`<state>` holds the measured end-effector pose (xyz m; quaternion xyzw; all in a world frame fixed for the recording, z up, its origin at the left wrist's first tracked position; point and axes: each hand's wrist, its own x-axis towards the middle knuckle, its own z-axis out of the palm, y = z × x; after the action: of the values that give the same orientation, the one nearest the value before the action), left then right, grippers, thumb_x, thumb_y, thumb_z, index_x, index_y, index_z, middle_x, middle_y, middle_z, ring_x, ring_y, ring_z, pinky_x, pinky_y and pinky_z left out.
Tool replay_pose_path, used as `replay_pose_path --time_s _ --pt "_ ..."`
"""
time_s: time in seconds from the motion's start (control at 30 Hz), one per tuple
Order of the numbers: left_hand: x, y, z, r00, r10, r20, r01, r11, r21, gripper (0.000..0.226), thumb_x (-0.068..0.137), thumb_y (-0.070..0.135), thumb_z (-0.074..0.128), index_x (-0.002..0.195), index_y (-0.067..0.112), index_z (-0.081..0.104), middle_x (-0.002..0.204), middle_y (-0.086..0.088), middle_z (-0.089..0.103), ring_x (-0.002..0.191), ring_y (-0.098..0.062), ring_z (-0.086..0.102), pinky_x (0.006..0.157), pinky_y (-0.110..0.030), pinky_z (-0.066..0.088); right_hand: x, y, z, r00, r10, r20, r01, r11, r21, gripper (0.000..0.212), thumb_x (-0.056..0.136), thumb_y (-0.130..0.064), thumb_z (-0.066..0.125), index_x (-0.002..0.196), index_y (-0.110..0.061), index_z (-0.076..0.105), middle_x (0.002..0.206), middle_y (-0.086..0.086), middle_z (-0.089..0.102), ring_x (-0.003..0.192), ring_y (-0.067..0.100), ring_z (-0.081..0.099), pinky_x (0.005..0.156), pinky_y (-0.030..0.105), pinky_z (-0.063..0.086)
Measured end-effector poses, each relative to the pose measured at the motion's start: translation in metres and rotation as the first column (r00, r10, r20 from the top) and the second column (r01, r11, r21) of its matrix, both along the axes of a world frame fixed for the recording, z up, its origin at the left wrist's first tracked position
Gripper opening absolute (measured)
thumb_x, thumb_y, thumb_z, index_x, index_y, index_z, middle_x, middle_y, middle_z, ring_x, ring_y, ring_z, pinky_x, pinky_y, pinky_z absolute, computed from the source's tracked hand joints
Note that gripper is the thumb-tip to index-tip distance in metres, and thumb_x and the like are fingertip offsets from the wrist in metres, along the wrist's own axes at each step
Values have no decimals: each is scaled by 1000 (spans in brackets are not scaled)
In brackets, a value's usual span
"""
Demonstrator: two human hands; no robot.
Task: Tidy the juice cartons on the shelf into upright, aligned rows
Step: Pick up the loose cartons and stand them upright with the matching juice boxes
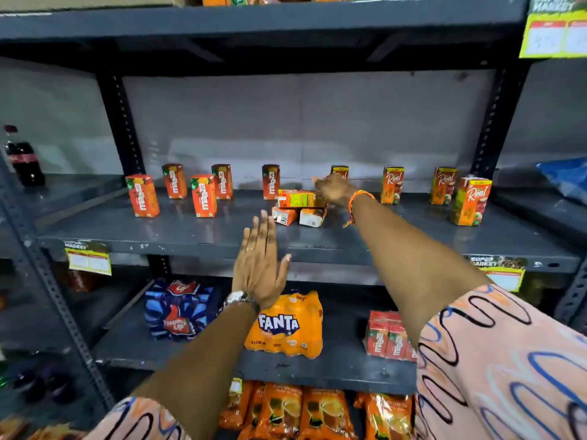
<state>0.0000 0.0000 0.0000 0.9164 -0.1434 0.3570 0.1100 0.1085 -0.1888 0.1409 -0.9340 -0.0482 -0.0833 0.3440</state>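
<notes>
Middle shelf [190, 231]: upright juice cartons [203, 195] in loose rows, three toppled cartons [300, 207] piled at centre. Right hand [333, 188] on that pile, grip unclear; left hand [259, 268] open, empty, fingers spread

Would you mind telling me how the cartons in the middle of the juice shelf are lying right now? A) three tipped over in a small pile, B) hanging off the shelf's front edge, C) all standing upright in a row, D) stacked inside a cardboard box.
A: three fallen cartons lie on their sides in a pile, one across two, at the right hand, while the Maaza cartons and Real cartons around them stand upright.
</notes>
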Motion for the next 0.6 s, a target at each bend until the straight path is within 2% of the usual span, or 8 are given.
replay_pose_path --time_s 0.1,0.2,0.23,0.3,0.4,0.47,0.53,0.6 --pt "1 0 -10 996 87 8 -87 996 11 73 96 51 31 155 8 24 164 -12 22 149 -27 25 124 -42 12 -3 6 2 994 44 -98 -51 996 -67 51 100 -46 37 102 -2 63 97 11 57 99 31 54 85 33 42" --pt "6 -2 -13 992 115 59 -116 993 15 58 93 50 36 132 10 52 135 -11 56 122 -33 53 115 -43 24 -6 11 -1 987 90 -134 -82 995 59 45 98 -36 48 113 4 62 114 22 65 103 28 59 89 37 47" --pt "8 -2 -14 990 112 83 -113 994 10 55 93 50 38 127 11 54 128 -10 59 116 -33 55 113 -43 25 -6 11 -2 987 112 -114 -103 991 80 36 96 -31 52 107 3 62 109 25 64 97 26 57 84 37 46" --pt "12 0 -17 983 118 139 -121 992 18 52 92 50 40 123 11 56 122 -10 61 112 -33 57 111 -43 27 -8 8 -2 987 141 -75 -133 986 104 16 92 -22 60 98 -7 55 99 18 59 93 24 54 81 39 47" --pt "15 -1 -21 982 118 147 -120 993 5 52 91 49 42 123 12 56 122 -10 61 112 -33 57 111 -44 27 -10 2 -2 992 123 -9 -122 989 79 31 85 -18 71 107 -12 50 110 9 58 103 24 56 92 42 51" --pt "16 -2 -21 981 117 153 -118 993 -8 52 90 49 43 122 11 57 123 -10 62 112 -33 57 111 -44 28 -12 -1 -1 996 89 9 -89 995 48 34 85 -19 72 112 -5 57 110 11 62 102 26 60 91 43 54" --pt "16 -3 -22 979 117 166 -117 993 -12 52 90 49 43 122 10 57 122 -11 62 111 -34 57 111 -44 28 -12 -5 -3 997 72 -11 -69 986 149 28 87 -16 70 105 5 66 106 18 69 96 27 65 89 45 57" --pt "17 -2 -23 978 121 172 -121 993 -8 52 90 49 43 122 10 57 122 -12 62 111 -34 57 111 -45 28 -16 -9 -8 998 57 -20 -48 949 311 17 87 -11 69 92 6 67 94 20 69 86 26 64 84 42 56"
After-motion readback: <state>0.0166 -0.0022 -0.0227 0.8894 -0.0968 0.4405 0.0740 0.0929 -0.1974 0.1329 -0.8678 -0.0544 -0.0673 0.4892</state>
